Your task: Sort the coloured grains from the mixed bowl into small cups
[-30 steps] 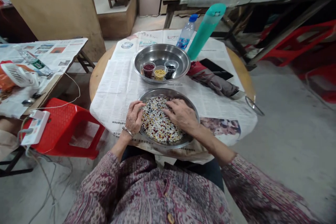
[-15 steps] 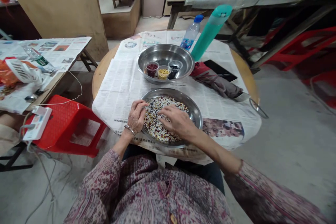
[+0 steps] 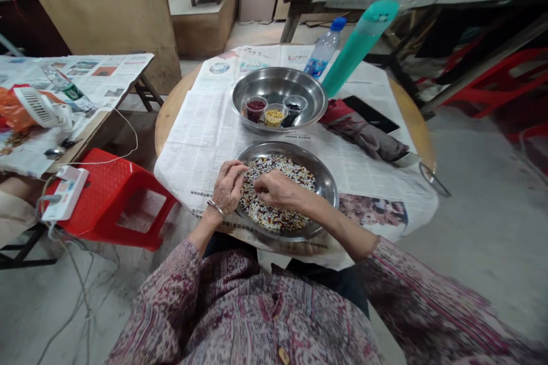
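Note:
A steel basin (image 3: 329, 185) near the table's front edge holds a spread of mixed grains and beans (image 3: 291, 171), white, yellow, dark red and black. At its left rim is my left hand (image 3: 229, 185), fingers curled together; whatever they hold is too small or hidden to name. Over the middle of the grains my right hand (image 3: 276, 189) is closed, its fingertips pinched, and I cannot make out what is between them. Behind stands a second steel basin (image 3: 278, 80) with three clear cups inside: dark red beans (image 3: 256, 109), yellow beans (image 3: 274, 117) and black beans (image 3: 294, 107).
Newspaper (image 3: 192, 142) covers the round table. Behind the basins stand a water bottle (image 3: 323, 48) and a tall teal bottle (image 3: 359, 45). A folded umbrella (image 3: 363, 134) and a dark tablet (image 3: 372, 114) lie at right. A red stool (image 3: 115, 194) bearing a power strip (image 3: 66, 191) is at left.
My right hand's fingers have gone from spread to pinched together over the grains. My left hand stays by the rim. The whole view has shifted slightly.

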The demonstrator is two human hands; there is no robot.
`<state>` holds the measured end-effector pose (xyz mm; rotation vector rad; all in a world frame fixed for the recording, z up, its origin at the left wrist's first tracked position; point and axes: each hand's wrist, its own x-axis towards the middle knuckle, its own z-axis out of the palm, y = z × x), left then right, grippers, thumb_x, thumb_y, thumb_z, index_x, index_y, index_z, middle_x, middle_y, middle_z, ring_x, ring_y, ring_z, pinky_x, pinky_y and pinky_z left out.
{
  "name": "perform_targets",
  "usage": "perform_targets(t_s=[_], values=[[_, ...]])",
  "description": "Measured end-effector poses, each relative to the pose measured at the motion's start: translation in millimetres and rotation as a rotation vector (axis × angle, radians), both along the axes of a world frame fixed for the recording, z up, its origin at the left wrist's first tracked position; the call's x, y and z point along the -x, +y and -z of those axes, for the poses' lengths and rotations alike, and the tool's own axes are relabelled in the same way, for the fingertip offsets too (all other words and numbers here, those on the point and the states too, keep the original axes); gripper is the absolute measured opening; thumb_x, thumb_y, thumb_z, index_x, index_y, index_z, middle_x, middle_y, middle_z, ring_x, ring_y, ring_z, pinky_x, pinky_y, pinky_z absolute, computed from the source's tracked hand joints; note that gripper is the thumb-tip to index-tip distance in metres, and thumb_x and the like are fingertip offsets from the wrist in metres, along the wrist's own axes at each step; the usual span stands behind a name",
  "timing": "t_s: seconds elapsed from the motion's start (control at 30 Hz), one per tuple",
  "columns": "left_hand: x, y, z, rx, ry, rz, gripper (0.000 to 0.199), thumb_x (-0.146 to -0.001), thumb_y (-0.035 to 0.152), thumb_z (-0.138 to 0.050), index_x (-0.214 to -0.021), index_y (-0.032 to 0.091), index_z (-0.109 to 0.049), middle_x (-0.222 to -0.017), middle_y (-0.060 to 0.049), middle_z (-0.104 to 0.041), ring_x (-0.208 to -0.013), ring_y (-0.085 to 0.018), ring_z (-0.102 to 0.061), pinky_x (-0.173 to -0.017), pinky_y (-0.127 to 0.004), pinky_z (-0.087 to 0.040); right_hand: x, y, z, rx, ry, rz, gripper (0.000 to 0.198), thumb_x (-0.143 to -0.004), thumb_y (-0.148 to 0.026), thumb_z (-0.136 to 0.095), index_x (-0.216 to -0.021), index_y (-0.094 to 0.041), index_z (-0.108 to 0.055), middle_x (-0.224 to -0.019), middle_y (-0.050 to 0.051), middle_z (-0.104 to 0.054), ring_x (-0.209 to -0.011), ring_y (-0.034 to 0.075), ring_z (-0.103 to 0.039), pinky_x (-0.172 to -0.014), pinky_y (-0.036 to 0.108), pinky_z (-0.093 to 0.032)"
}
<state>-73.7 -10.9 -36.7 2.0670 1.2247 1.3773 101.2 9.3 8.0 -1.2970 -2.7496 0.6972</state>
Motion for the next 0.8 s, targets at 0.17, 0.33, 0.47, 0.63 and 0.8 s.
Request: perform_targets(t_s=[0.17,0.33,0.47,0.63,0.8], values=[[0,0,0.3,0.01,-0.004,-0.004,0.019,-0.098,0.017,-0.043,-0.104,0.019,-0.061,-0.112,-0.008,-0.056,-0.112,-0.019,-0.054,-0.104,-0.04,-0.046,-33,-39,-7,-0.063,0.048,-0.062,0.02,-0.077,-0.005,-0.051,-0.078,-0.018,-0.066,-0.082,0.005,-0.065,-0.075,0.014,-0.057,-0.07,0.025,-0.039],[-1,1,0.3,-0.011,0.004,-0.008,0.018,-0.098,0.017,-0.044,-0.103,0.02,-0.061,-0.111,-0.008,-0.057,-0.111,-0.02,-0.055,-0.104,-0.041,-0.046,-56,-54,-6,-0.138,0.081,-0.02,0.017,-0.084,-0.011,-0.052,-0.083,-0.021,-0.066,-0.088,0.005,-0.067,-0.082,0.016,-0.061,-0.073,0.027,-0.045],[-1,0,-1.2,-0.005,0.022,-0.018,0.018,-0.099,0.019,-0.043,-0.102,0.02,-0.061,-0.111,-0.007,-0.056,-0.112,-0.019,-0.055,-0.104,-0.041,-0.046,-51,-36,2,-0.255,0.08,0.2,0.016,-0.088,-0.024,-0.056,-0.099,-0.021,-0.067,-0.1,0.007,-0.068,-0.093,0.021,-0.061,-0.083,0.033,-0.047],[-1,0,-1.4,-0.005,0.025,-0.02,0.018,-0.099,0.019,-0.043,-0.103,0.02,-0.06,-0.111,-0.007,-0.056,-0.112,-0.019,-0.055,-0.103,-0.04,-0.047,-19,-19,11,-0.238,0.024,0.061,0.024,-0.079,-0.013,-0.059,-0.101,-0.02,-0.065,-0.1,0.008,-0.063,-0.092,0.02,-0.057,-0.077,0.029,-0.043],[-1,0,-0.1,-0.007,0.021,-0.02,0.018,-0.098,0.018,-0.044,-0.101,0.019,-0.061,-0.111,-0.007,-0.056,-0.112,-0.019,-0.055,-0.103,-0.04,-0.047,-14,-14,9,-0.14,-0.03,0.072,0.019,-0.074,-0.003,-0.049,-0.071,-0.018,-0.062,-0.08,0.006,-0.062,-0.073,0.015,-0.052,-0.067,0.028,-0.034]])
